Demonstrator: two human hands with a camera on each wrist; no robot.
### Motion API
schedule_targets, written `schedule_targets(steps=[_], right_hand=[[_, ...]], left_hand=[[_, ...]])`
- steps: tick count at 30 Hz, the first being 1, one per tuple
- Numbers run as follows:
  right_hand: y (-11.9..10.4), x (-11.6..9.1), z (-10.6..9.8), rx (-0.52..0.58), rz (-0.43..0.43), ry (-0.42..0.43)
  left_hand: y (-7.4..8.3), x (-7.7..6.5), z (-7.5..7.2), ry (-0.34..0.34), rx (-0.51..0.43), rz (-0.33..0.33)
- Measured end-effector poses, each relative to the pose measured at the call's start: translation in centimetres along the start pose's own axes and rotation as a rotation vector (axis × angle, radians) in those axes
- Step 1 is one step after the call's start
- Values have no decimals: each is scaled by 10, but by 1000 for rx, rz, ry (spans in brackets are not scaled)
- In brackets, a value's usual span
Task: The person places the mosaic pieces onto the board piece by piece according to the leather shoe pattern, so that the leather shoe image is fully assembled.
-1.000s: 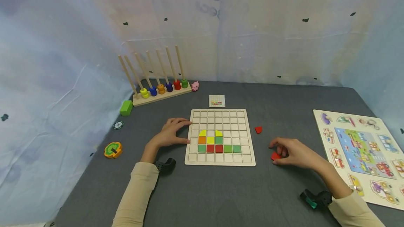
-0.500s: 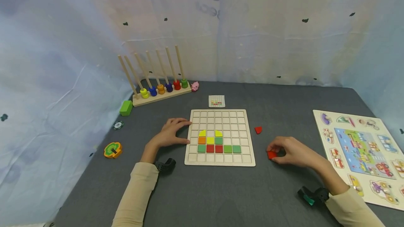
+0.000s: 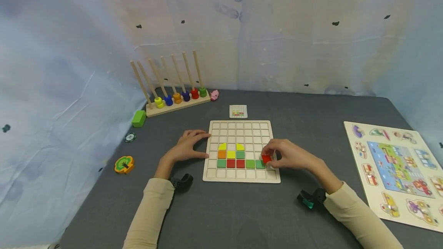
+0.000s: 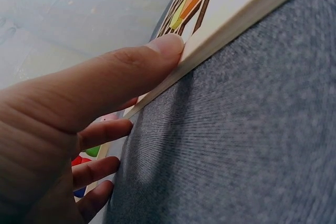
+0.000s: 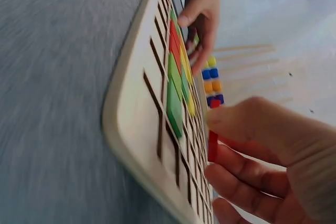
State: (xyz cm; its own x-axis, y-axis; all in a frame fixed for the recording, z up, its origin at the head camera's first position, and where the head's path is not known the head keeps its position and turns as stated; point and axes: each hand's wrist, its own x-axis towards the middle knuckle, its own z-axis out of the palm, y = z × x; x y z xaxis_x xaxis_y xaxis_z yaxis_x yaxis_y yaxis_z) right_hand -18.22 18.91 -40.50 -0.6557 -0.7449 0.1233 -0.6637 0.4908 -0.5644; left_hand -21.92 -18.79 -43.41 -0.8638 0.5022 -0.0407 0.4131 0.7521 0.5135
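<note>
A square wooden grid board (image 3: 242, 176) lies mid-table, with several yellow, orange, green and red tiles set in its lower-left cells. My right hand (image 3: 292, 156) is over the board's right side, pinching a red tile (image 3: 266, 159) between thumb and fingers. In the right wrist view that red tile (image 5: 213, 145) is tilted on edge, above the grid and beside the green tile (image 5: 174, 109) at the row's end. My left hand (image 3: 187, 146) rests at the board's left edge, thumb and a fingertip touching it, fingers loosely extended. In the left wrist view its thumb (image 4: 131, 72) presses the board's rim.
A small pattern card (image 3: 238, 111) lies behind the board. At the back left are a peg stand (image 3: 180, 105) with coloured beads, a pink pig (image 3: 214, 95), green block (image 3: 139, 118), round chip (image 3: 130, 137) and tree piece (image 3: 124, 164). A picture puzzle (image 3: 356, 156) lies right.
My right hand has carried the red tile leftward from the table to above the board. The other red piece is no longer visible, its spot covered by the hand. My left hand stays put.
</note>
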Motion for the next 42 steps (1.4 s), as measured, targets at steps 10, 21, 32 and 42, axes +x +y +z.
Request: schedule_targets(steps=[10,21,32,42], right_hand=[[-3,32,23,-73,-43,115],[-1,38,33,-109,-46,162],[-2,36,35,-143,-37,194],[10,17,12,-111,22,295]], left_hand=[[1,1,-1,-6,0,-3],[3,1,-1,-10,2,-12],[1,0,0,-10,-8,-10],[0,1,1,-10,-9,-17]])
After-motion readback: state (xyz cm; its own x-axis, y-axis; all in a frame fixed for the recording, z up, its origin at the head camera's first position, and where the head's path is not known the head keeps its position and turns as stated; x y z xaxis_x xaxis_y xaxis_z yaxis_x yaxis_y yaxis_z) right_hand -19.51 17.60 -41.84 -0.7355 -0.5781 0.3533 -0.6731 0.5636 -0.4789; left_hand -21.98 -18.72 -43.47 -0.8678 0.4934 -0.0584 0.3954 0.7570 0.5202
